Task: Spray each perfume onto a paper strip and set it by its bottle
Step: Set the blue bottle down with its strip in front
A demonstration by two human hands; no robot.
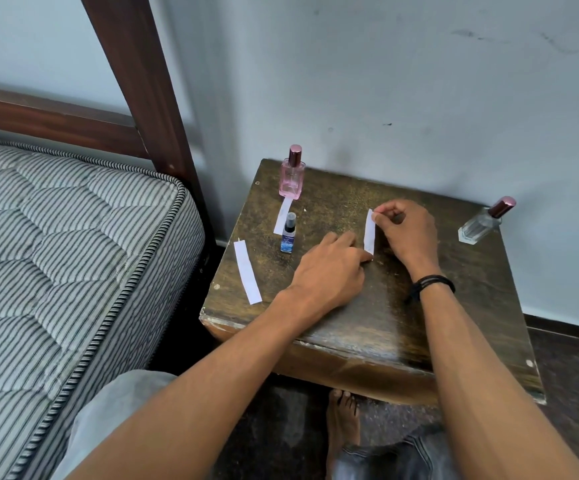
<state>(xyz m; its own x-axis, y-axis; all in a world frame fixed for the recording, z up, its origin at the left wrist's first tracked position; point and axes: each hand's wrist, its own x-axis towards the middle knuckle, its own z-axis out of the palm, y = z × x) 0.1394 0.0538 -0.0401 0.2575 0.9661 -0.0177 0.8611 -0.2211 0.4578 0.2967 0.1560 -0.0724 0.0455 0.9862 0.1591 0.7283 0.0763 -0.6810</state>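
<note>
Head camera, looking down, gives me the grip plainly: the right hand (404, 233) pinches the upper end of a paper strip (369, 233) between thumb and curled fingers. The strip runs down from there to the table (385, 323), near the middle of the top. At its lower end the left hand (329, 268) lies knuckles up with its fingers stretched out fairly straight, one fingertip pressed against the paper's bottom corner — not curled round it, as far as I can see. A black wristband (431, 284) sits on the right wrist.

Left of the hands, a small blue bottle (288, 233) stands upright, overlapping the near part of a second strip (283, 216) that lies flat. That strip's far end reaches the foot of a pink bottle (292, 174), which stands capped at the table's back left corner. A third strip (247, 271) lies flat near the left edge, apart from both bottles.

Well off to the right, by the table's far right edge, stands a clear bottle (485, 223) with a dark pink cap (it looks tilted, though the wide lens may do that).

Beyond the table — a pale wall (385, 81) behind, a striped mattress (56, 254) and dark wooden bed frame (135, 81) to the left, and a bare foot (341, 420) on the floor under the near edge.
</note>
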